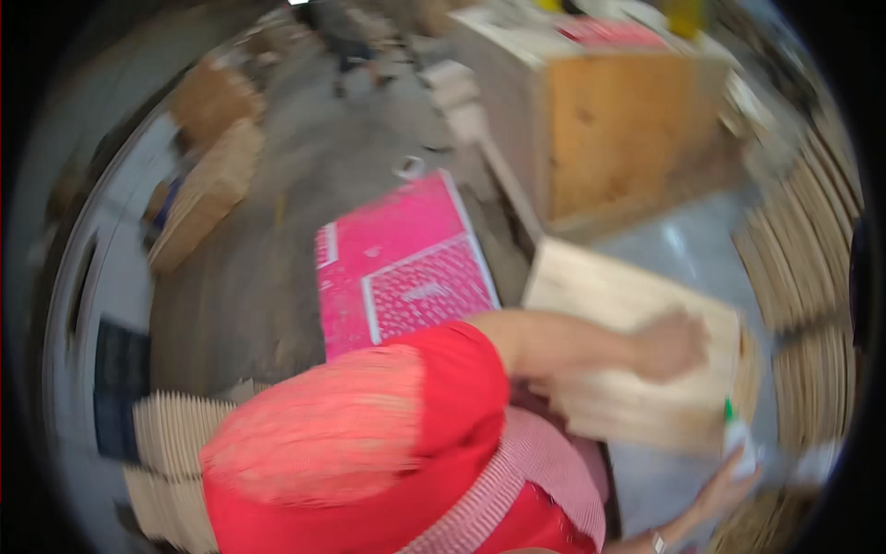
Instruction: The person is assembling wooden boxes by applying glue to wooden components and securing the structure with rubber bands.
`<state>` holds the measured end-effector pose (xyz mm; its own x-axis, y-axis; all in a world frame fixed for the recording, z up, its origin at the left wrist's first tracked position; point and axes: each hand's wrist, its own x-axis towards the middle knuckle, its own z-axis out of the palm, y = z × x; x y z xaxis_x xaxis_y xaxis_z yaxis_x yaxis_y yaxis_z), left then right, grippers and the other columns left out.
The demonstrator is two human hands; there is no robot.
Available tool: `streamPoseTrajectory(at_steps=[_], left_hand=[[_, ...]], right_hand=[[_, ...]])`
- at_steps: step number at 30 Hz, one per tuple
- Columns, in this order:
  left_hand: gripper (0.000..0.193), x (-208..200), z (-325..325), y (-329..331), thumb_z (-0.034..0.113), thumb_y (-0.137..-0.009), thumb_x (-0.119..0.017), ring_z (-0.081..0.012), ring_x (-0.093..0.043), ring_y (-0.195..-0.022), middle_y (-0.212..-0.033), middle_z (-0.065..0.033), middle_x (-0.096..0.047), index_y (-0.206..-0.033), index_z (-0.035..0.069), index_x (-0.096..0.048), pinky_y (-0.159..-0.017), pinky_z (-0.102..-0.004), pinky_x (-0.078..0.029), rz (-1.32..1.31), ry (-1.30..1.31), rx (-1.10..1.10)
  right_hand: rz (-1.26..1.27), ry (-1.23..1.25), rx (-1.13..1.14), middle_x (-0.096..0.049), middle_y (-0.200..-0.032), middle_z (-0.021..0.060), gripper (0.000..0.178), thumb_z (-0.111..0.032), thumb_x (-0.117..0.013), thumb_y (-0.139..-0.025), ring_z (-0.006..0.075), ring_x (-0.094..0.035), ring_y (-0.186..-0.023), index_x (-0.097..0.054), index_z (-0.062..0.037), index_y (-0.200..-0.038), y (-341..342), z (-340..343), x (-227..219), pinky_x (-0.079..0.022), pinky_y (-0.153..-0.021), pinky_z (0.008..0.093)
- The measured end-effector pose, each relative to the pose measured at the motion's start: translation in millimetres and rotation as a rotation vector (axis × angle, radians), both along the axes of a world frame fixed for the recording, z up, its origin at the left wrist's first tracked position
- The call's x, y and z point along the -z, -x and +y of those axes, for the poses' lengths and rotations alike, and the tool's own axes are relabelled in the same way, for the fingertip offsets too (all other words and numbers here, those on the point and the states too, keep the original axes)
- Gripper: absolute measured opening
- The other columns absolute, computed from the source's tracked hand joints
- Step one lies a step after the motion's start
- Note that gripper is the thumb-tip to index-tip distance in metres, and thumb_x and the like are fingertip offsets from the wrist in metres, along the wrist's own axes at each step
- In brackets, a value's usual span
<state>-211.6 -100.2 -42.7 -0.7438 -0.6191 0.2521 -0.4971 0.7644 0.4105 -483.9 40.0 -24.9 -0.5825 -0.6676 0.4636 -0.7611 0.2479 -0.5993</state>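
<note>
A pale wooden panel point(637, 397) lies at the right, made up of boards or stacked sheets. My left hand point(672, 345) is over the panel, its arm reaching across from the red sleeve. Motion smears its fingers, so their pose and anything in them cannot be made out. In my right hand point(724, 489), closed at the lower right, is a white bottle with a green tip point(741, 448). The bottle is beside the panel's near right corner. A band with a pale face circles the right wrist.
A bright pink box or sheet point(406, 263) lies left of the panel. Beyond stands a large wooden box point(628, 138) with items on top. Stacks of thin wooden boards point(803, 268) line the right; another stack point(171, 443) is at lower left. A person point(346, 42) is far off.
</note>
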Motion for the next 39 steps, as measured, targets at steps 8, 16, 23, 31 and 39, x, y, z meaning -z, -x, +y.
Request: streamPoseTrajectory(at_steps=[8, 16, 23, 31, 39], left_hand=[[0.037, 18, -25, -18, 0.024, -0.097, -0.05, -0.0339, -0.04, -0.138, -0.146, -0.011, -0.05, -0.132, 0.018, -0.061, -0.112, -0.0529, -0.028, -0.041, 0.147, -0.109], [0.039, 7, -3, -8, 0.024, -0.098, -0.05, -0.0334, -0.037, -0.14, -0.147, -0.01, -0.048, -0.136, 0.017, -0.058, -0.114, -0.0523, -0.027, -0.051, 0.116, -0.082], [0.04, 8, -2, -12, 0.028, -0.099, -0.048, -0.0336, -0.035, -0.142, -0.149, -0.0093, -0.046, -0.136, 0.019, -0.058, -0.115, -0.0538, -0.024, -0.031, 0.1, -0.078], [0.039, 15, -8, -13, 0.029, -0.099, -0.048, -0.033, -0.035, -0.141, -0.149, -0.0085, -0.047, -0.135, 0.02, -0.059, -0.115, -0.0538, -0.024, -0.034, 0.108, -0.102], [0.041, 29, -18, -16, 0.033, -0.099, -0.044, -0.031, -0.036, -0.141, -0.149, -0.0065, -0.047, -0.136, 0.022, -0.058, -0.114, -0.0538, -0.026, 0.007, 0.193, -0.085]], right_hand=[[-0.24, 0.151, 0.043, -0.066, -0.098, 0.0142, 0.039, -0.028, -0.075, -0.086, 0.024, -0.064, -0.087, -0.061, 0.0007, -0.109, -36, -7, 5, -0.051, -0.079, 0.0353], [-0.764, 0.417, 0.107, -0.063, -0.087, 0.0115, 0.039, -0.032, -0.067, -0.093, 0.0147, -0.06, -0.056, -0.056, 0.003, -0.107, -40, 32, 24, -0.049, -0.045, 0.0261], [-0.795, 0.408, 0.166, -0.063, -0.084, 0.0116, 0.039, -0.032, -0.067, -0.093, 0.0145, -0.06, -0.055, -0.056, 0.0035, -0.104, -48, 22, 38, -0.048, -0.045, 0.0256], [-0.735, 0.368, 0.156, -0.062, -0.085, 0.0135, 0.039, -0.028, -0.07, -0.091, 0.0154, -0.059, -0.051, -0.054, 0.0041, -0.106, -66, 27, 46, -0.048, -0.04, 0.028], [-0.781, 0.251, -0.023, -0.061, -0.091, 0.0124, 0.039, -0.025, -0.07, -0.091, 0.0137, -0.058, -0.061, -0.053, 0.0038, -0.111, -143, 60, 36, -0.046, -0.042, 0.0248]])
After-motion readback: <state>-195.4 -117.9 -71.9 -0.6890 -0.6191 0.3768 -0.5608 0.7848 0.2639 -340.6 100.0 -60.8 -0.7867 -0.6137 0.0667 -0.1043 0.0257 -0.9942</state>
